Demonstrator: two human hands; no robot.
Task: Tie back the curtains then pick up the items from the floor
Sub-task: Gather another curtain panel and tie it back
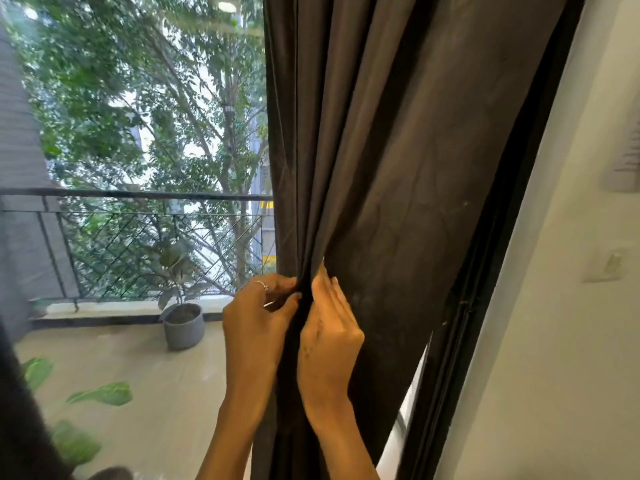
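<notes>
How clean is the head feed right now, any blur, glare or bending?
Head view: the hands and dark curtain are fairly sharp; the lower-left leaves are smeared; a ceiling light reflects as glare in the window glass; wide-angle distortion tilts the door frame; backlight brightens the trees.

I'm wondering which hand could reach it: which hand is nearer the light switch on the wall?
Right. The right hand is on the curtain's switch side; the left hand lies beyond, toward the window.
</notes>
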